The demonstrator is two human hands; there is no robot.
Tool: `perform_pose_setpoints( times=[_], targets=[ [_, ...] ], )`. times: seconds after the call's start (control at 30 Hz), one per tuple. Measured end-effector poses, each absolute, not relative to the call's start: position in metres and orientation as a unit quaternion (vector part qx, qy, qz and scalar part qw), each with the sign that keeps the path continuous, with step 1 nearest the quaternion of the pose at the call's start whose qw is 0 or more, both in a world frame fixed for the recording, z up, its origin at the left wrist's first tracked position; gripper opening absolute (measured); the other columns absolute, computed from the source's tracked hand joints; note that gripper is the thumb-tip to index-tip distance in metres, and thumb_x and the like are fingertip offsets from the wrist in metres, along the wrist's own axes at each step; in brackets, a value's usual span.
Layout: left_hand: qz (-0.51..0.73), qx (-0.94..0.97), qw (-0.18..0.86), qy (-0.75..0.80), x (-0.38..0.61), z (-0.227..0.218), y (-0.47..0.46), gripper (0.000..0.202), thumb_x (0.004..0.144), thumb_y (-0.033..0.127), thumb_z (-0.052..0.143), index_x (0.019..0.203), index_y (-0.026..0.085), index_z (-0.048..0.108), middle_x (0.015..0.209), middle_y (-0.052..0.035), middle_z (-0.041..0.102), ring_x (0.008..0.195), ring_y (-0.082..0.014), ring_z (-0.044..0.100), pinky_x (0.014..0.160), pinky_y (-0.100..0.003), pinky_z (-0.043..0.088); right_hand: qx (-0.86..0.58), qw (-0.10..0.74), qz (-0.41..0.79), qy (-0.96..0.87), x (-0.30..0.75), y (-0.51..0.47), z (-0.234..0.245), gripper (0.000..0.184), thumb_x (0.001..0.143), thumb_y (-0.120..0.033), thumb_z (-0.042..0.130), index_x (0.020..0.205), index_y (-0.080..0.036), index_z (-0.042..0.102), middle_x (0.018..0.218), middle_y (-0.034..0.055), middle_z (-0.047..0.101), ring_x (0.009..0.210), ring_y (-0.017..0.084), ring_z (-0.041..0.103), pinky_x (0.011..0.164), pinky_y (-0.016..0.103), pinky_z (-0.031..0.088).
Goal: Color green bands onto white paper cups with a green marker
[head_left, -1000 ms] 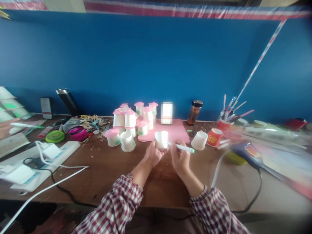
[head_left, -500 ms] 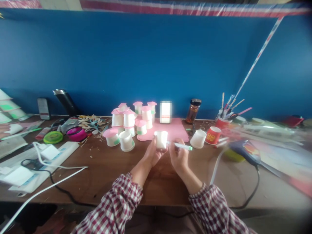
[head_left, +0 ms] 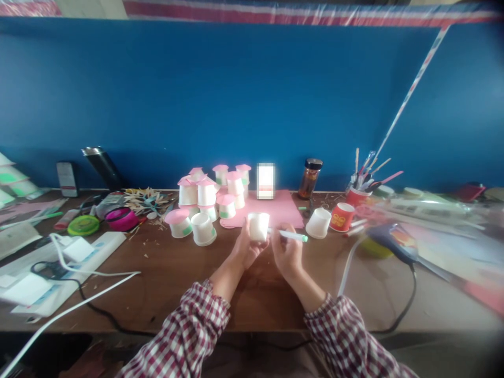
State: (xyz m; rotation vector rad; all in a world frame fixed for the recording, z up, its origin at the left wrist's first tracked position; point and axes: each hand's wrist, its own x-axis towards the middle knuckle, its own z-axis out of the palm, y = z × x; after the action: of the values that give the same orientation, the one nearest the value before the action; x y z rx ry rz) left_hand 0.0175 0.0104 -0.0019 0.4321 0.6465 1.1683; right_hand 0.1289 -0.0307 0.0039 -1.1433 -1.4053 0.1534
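My left hand (head_left: 248, 245) is closed around a white paper cup (head_left: 259, 227), held above the desk's front part. A marker (head_left: 293, 235) with a pale green end is gripped in my right hand (head_left: 287, 251); its other end points at the cup's side. Behind them lies a sheet of pink paper (head_left: 281, 207). Left of the cup stand several upside-down cups with pink paper tops (head_left: 206, 191), some bearing green patches. A plain white cup (head_left: 203, 229) stands at their front, and another white cup (head_left: 318, 223) is upside down to the right.
On the right are a red cup (head_left: 342, 217), a cup of tools (head_left: 358, 196) and a glue gun (head_left: 394, 244) with its cord. A dark-lidded bottle (head_left: 310, 178) stands at the back. Power strips (head_left: 84, 268) with cables, a green lid (head_left: 83, 225) and a tumbler (head_left: 102, 168) occupy the left.
The view has shifted slightly, moving the scene a little to the left. Both hands keep the same hold on cup and marker, nearly unmoved.
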Motion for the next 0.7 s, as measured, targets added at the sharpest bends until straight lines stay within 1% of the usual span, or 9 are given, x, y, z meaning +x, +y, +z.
perform_pose_setpoints(
  times=[0.13, 0.23, 0.33, 0.47, 0.57, 0.7],
  targets=[
    [0.532, 0.229, 0.759, 0.297, 0.018, 0.002, 0.008, 0.044, 0.081, 0.052, 0.057, 0.098, 0.012, 0.061, 0.08, -0.0067, 0.063, 0.067, -0.0137, 0.06, 0.064, -0.027, 0.051, -0.496, 0.614, 0.072, -0.61, 0.129, -0.03, 0.003, 0.012, 0.088, -0.024, 0.05, 0.08, -0.017, 0.056, 0.066, -0.0011, 0.057, 0.051, 0.01, 0.051, 0.049, 0.02, 0.042],
    [0.53, 0.238, 0.759, 0.293, 0.018, -0.002, 0.01, 0.045, 0.081, 0.053, 0.056, 0.102, 0.013, 0.061, 0.084, -0.0077, 0.064, 0.07, -0.0145, 0.06, 0.064, -0.027, 0.051, -0.496, 0.615, 0.079, -0.608, 0.129, -0.031, 0.004, 0.012, 0.088, -0.024, 0.05, 0.079, -0.018, 0.055, 0.067, -0.0005, 0.058, 0.052, 0.01, 0.052, 0.049, 0.02, 0.042],
    [0.534, 0.248, 0.755, 0.29, 0.019, -0.008, 0.012, 0.044, 0.082, 0.053, 0.055, 0.102, 0.013, 0.061, 0.087, -0.0092, 0.065, 0.073, -0.0155, 0.061, 0.062, -0.026, 0.051, -0.497, 0.614, 0.074, -0.609, 0.128, -0.031, 0.005, 0.013, 0.088, -0.024, 0.049, 0.079, -0.017, 0.055, 0.067, -0.0007, 0.058, 0.051, 0.01, 0.051, 0.048, 0.02, 0.042],
    [0.537, 0.264, 0.749, 0.284, 0.019, -0.013, 0.012, 0.047, 0.081, 0.055, 0.056, 0.103, 0.013, 0.061, 0.091, -0.0105, 0.066, 0.076, -0.017, 0.062, 0.066, -0.029, 0.052, -0.501, 0.607, 0.072, -0.612, 0.128, -0.032, 0.006, 0.014, 0.088, -0.025, 0.048, 0.078, -0.017, 0.055, 0.065, -0.001, 0.057, 0.051, 0.01, 0.051, 0.048, 0.02, 0.042],
    [0.537, 0.267, 0.749, 0.283, 0.019, -0.012, 0.011, 0.049, 0.079, 0.056, 0.057, 0.103, 0.012, 0.061, 0.089, -0.0107, 0.066, 0.076, -0.0178, 0.061, 0.068, -0.031, 0.052, -0.505, 0.6, 0.077, -0.616, 0.128, -0.032, 0.005, 0.015, 0.088, -0.027, 0.048, 0.078, -0.018, 0.055, 0.064, -0.0013, 0.057, 0.049, 0.01, 0.05, 0.048, 0.02, 0.041],
    [0.543, 0.27, 0.744, 0.28, 0.019, -0.01, 0.01, 0.05, 0.079, 0.056, 0.056, 0.101, 0.012, 0.062, 0.083, -0.0098, 0.064, 0.073, -0.0174, 0.061, 0.067, -0.031, 0.052, -0.504, 0.594, 0.081, -0.621, 0.128, -0.032, 0.003, 0.015, 0.088, -0.027, 0.049, 0.078, -0.018, 0.056, 0.063, -0.0015, 0.057, 0.048, 0.01, 0.049, 0.047, 0.02, 0.041]
  ],
)
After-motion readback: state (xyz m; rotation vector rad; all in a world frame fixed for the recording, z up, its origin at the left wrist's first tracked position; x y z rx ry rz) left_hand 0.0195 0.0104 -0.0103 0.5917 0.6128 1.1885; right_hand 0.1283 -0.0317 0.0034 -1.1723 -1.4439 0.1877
